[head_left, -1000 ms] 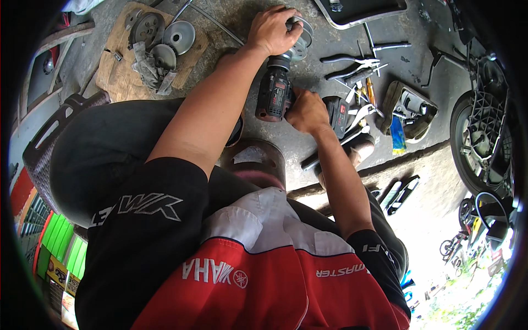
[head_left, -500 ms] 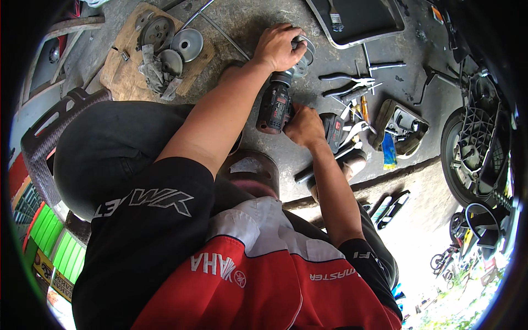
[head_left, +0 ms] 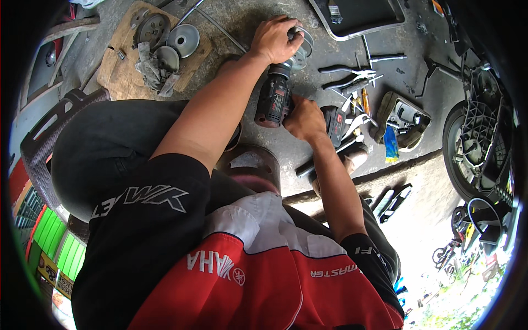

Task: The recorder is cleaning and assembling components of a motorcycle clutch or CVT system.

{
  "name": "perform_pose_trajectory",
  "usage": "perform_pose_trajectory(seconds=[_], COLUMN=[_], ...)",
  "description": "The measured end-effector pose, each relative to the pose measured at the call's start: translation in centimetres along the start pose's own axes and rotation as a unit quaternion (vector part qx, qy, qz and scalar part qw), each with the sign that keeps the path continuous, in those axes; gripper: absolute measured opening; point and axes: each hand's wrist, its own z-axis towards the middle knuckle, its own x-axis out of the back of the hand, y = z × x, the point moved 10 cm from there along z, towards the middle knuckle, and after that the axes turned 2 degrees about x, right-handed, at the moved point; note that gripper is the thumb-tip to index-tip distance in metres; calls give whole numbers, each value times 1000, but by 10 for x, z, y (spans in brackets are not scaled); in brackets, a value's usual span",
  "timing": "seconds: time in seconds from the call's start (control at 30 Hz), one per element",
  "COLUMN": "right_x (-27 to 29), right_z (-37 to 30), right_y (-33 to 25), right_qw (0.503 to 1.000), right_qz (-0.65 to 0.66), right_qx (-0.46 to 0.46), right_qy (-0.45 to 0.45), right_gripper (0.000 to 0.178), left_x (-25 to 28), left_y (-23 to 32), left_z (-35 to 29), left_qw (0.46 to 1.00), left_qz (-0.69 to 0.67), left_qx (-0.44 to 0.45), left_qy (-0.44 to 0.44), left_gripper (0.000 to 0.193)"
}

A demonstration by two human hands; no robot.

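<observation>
Drill [head_left: 273, 103] sits gripped in the right hand [head_left: 306, 119].

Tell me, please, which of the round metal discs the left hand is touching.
The disc at the front of the power tool, against the left hand; the other discs lie on the wooden board.

Grey floor [head_left: 341, 52] beside sunlit ground [head_left: 399, 239]

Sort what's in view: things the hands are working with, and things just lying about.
In use:
- power drill, gripped by the right hand
- round metal part at its front, under the left hand

Apparently just lying about:
- pliers
- brush in black tray
- grey cloth on wooden board
</observation>
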Motion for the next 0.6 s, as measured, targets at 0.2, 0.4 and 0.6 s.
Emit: perform_pose_trajectory(seconds=[0.2,0.4,0.6], right_x=[-6,-6,-3], right_z=[5,3,0], right_y=[5,2,3], right_qw=[1000,1000,1000], right_qz=[-2,17,-4], right_qx=[1,1,-14], right_qy=[-12,-13,-17], right_gripper=[42,42,43], left_x=[1,1,3], left_y=[-4,-10,0], left_z=[-1,-2,-4], left_qw=[999,999,999], left_qz=[8,5,22], left_qx=[5,37,-5], left_qy=[31,19,45], left_gripper=[32,31,31])
